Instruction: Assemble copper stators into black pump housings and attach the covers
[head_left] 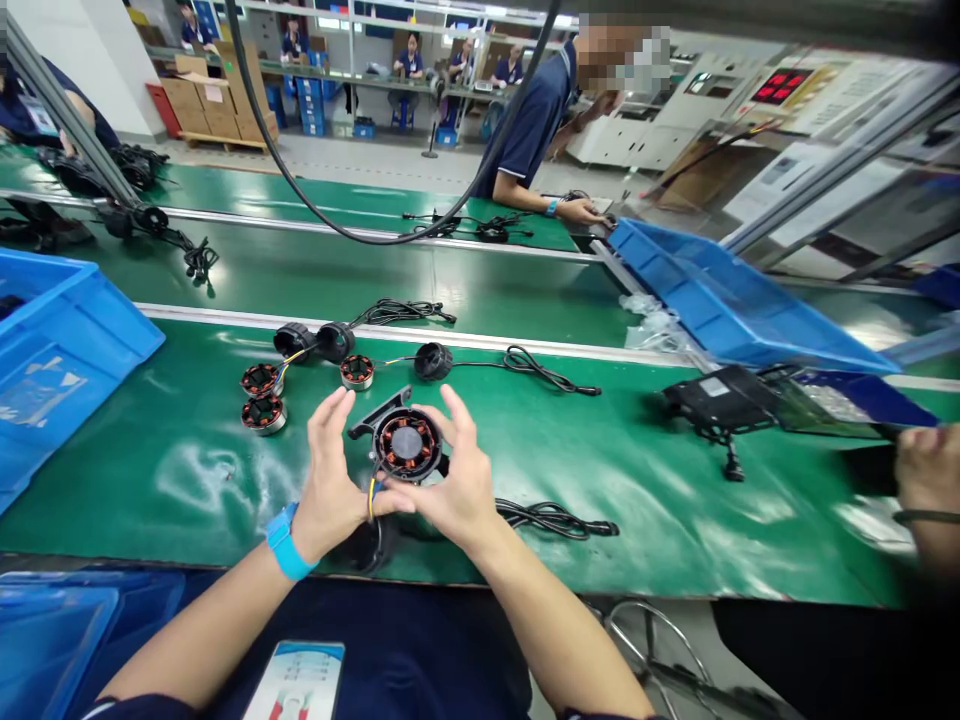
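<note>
A black motor housing (430, 470) with a curved bracket arm (384, 412) is held up over the bench. A stator (407, 446) with copper windings sits in it, and yellow and blue wires (371, 496) hang from its left side. My right hand (459, 490) grips the housing from the right, thumb below it. To the left, my left hand (330, 485) has its fingers stretched upward, with its thumb reaching under the housing beside the wires. Under my hands, a black round part (366, 545) is partly hidden. A coiled black cable (551, 518) lies to the right.
Behind my hands lie loose stators (262, 413), black ring caps (433, 361) and black cables (536, 368) on the green bench (195, 500). Blue bins (67, 370) stand left and far right. A black device (724, 398) and a co-worker's hand (930, 480) are at right.
</note>
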